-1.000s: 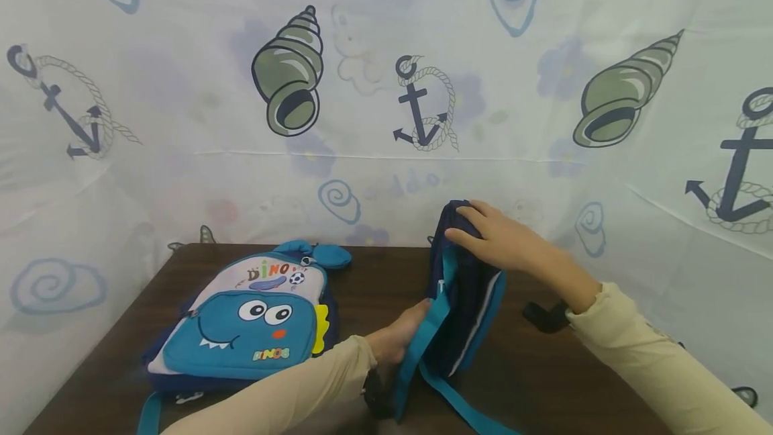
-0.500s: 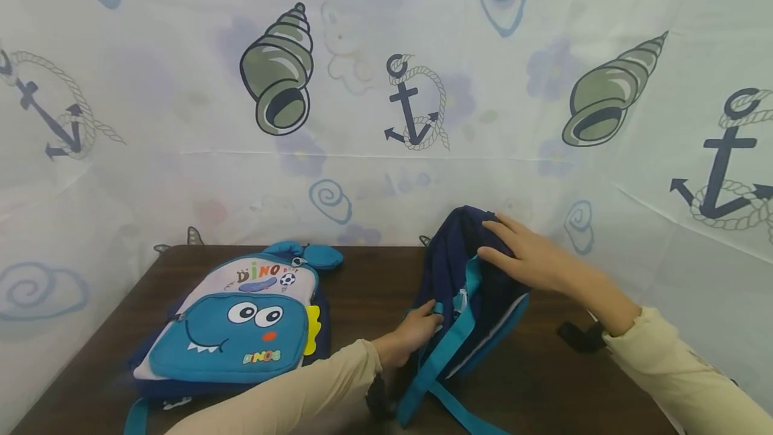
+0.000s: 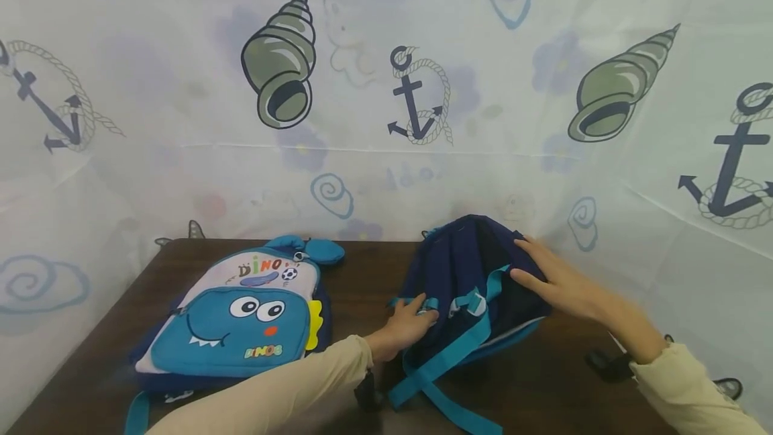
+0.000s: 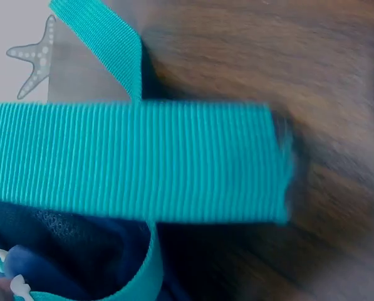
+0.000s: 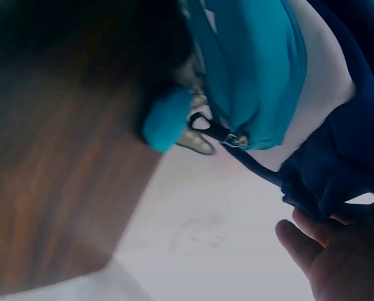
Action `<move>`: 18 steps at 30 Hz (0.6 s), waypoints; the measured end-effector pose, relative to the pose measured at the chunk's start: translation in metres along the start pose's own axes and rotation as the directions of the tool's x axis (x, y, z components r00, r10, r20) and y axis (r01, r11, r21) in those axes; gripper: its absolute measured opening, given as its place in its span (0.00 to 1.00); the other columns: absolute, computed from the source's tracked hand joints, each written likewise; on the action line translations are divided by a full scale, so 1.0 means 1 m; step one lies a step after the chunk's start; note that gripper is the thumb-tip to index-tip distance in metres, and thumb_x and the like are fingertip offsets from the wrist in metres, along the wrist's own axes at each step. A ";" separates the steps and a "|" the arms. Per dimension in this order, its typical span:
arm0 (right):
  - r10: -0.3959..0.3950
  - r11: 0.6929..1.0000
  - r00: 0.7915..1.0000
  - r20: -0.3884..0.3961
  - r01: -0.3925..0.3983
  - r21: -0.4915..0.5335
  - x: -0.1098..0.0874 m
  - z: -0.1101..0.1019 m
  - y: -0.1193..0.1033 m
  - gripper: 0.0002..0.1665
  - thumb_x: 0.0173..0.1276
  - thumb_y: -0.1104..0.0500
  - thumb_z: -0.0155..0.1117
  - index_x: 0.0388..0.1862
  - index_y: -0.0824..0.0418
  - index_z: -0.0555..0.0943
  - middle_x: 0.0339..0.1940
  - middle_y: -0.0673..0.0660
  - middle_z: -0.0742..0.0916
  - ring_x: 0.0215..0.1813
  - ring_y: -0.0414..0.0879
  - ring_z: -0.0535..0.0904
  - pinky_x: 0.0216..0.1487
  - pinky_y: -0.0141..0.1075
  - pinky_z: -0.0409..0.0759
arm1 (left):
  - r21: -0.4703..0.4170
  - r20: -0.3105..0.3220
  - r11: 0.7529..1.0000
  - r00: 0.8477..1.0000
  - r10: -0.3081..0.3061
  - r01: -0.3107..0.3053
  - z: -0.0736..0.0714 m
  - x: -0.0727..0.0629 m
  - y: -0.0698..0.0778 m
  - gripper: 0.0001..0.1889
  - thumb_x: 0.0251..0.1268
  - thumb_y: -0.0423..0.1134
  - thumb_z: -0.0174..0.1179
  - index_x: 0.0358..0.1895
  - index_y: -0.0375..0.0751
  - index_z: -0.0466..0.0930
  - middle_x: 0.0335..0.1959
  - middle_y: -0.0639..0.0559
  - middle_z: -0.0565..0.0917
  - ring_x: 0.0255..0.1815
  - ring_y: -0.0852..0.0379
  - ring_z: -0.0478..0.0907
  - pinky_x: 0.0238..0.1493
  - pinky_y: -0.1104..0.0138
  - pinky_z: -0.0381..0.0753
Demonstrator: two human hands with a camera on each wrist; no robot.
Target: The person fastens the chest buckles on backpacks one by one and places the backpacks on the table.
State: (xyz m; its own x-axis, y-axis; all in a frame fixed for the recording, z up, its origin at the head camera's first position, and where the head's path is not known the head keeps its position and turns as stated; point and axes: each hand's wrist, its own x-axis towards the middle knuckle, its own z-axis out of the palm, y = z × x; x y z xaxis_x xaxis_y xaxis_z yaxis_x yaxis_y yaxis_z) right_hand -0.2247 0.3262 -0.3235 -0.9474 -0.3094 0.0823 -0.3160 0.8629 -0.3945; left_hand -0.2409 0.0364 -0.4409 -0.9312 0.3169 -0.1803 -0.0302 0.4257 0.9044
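Observation:
A navy and teal backpack [image 3: 443,267] leans with its back panel and shoulder straps towards me in the head view. My left hand [image 3: 407,331] grips its left side, fingers bent over the strap near a buckle. A loose teal strap [image 4: 130,163] crosses the left wrist view and hides most of that hand. On the bag's other side, my right hand [image 3: 564,280] touches the dark upper edge with extended fingers. The right wrist view shows that thumb standing apart from the cloth, near the navy top. The bag's teal front pocket [image 5: 255,75] faces away from me.
A second backpack [image 3: 232,327], with a dinosaur face and a yellow crest, lies front up on the left of the dark wooden table [image 3: 356,267]. A white curtain [image 3: 362,106] printed with shells and anchors hangs behind. Teal strap ends trail across the table's near side.
The right-hand backpack has turned from edge-on so its back panel and straps face me, its top tipping rightward. My right hand has moved right and slightly down with it. The dinosaur backpack stays put.

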 end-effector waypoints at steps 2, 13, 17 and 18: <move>0.002 0.999 1.000 -0.006 -0.002 0.037 -0.001 0.010 0.007 0.43 0.77 0.39 0.50 0.82 0.56 0.50 0.82 0.69 0.52 0.77 0.74 0.54 0.67 0.75 0.56 | 0.030 -0.018 1.000 1.000 -0.009 0.009 -0.005 -0.001 0.000 0.34 0.72 0.53 0.53 0.78 0.46 0.59 0.77 0.30 0.50 0.73 0.18 0.49 0.67 0.29 0.56; -0.051 0.982 0.998 -0.045 0.059 0.177 -0.007 0.083 0.045 0.42 0.79 0.46 0.49 0.83 0.57 0.44 0.82 0.69 0.49 0.78 0.75 0.50 0.65 0.76 0.56 | 0.239 -0.071 0.969 0.997 -0.041 0.057 -0.031 -0.012 0.000 0.35 0.70 0.52 0.55 0.78 0.47 0.59 0.78 0.31 0.48 0.73 0.19 0.48 0.64 0.26 0.52; -0.060 0.983 0.997 -0.053 0.069 0.168 -0.008 0.106 0.053 0.42 0.80 0.47 0.49 0.83 0.58 0.44 0.82 0.70 0.50 0.77 0.75 0.52 0.63 0.76 0.59 | 0.303 -0.098 0.949 0.993 -0.060 0.087 -0.036 -0.016 0.002 0.37 0.67 0.52 0.59 0.77 0.46 0.61 0.77 0.31 0.49 0.72 0.19 0.48 0.64 0.27 0.53; -0.058 0.983 0.997 -0.047 0.065 0.173 -0.008 0.111 0.055 0.42 0.80 0.47 0.49 0.83 0.58 0.44 0.82 0.71 0.49 0.77 0.76 0.52 0.63 0.76 0.59 | 0.315 -0.105 0.945 0.993 -0.062 0.092 -0.037 -0.018 0.003 0.37 0.67 0.51 0.60 0.76 0.46 0.61 0.77 0.30 0.49 0.72 0.19 0.49 0.64 0.27 0.53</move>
State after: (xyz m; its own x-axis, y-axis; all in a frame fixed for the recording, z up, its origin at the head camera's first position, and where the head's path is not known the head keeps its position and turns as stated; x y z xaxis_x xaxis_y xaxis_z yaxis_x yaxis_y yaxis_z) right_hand -0.2286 0.3316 -0.4469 -0.9288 -0.3397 0.1480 -0.3636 0.7589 -0.5403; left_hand -0.2382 0.0003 -0.4207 -0.9604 0.1997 -0.1941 0.0004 0.6982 0.7159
